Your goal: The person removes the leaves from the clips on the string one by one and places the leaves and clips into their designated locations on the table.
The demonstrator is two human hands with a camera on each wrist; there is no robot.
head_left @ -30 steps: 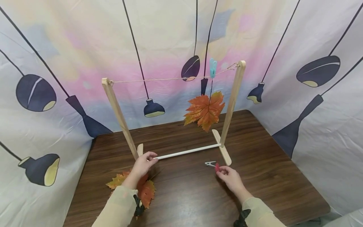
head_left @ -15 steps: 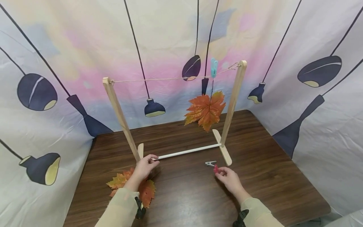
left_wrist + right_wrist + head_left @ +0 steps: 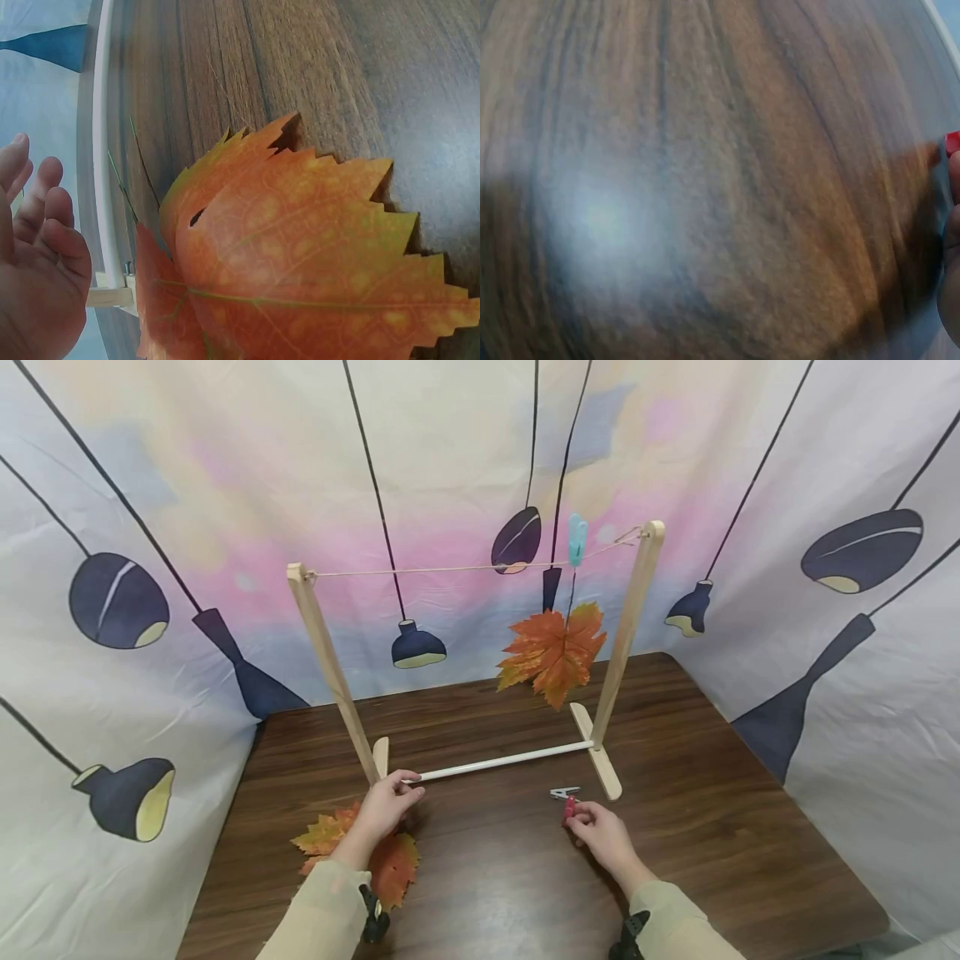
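My right hand point(image 3: 609, 842) pinches a small red clothespin point(image 3: 570, 808) between thumb and fingers, low over the table. Just beyond it lies a grey clothespin point(image 3: 562, 792). At the right wrist view's edge, only a bit of the red clothespin point(image 3: 952, 142) shows. My left hand point(image 3: 384, 814) hovers near the left end of the white rod, above orange artificial maple leaves point(image 3: 393, 868). In the left wrist view its fingers point(image 3: 56, 225) are loosely bent and hold nothing, beside the leaves. The left forearm partly hides those leaves.
A wooden stand with two posts point(image 3: 333, 677) and a white rod point(image 3: 502, 762) carries a string point(image 3: 442, 569). From it a light-blue clothespin point(image 3: 577, 539) hangs an orange maple leaf point(image 3: 558, 647). The brown table point(image 3: 712, 810) meets a patterned cloth backdrop point(image 3: 450, 460).
My right hand has shifted slightly left and toward me with the red clothespin, while the grey one stays put. The left hand has barely moved. The head view has turned slightly left.
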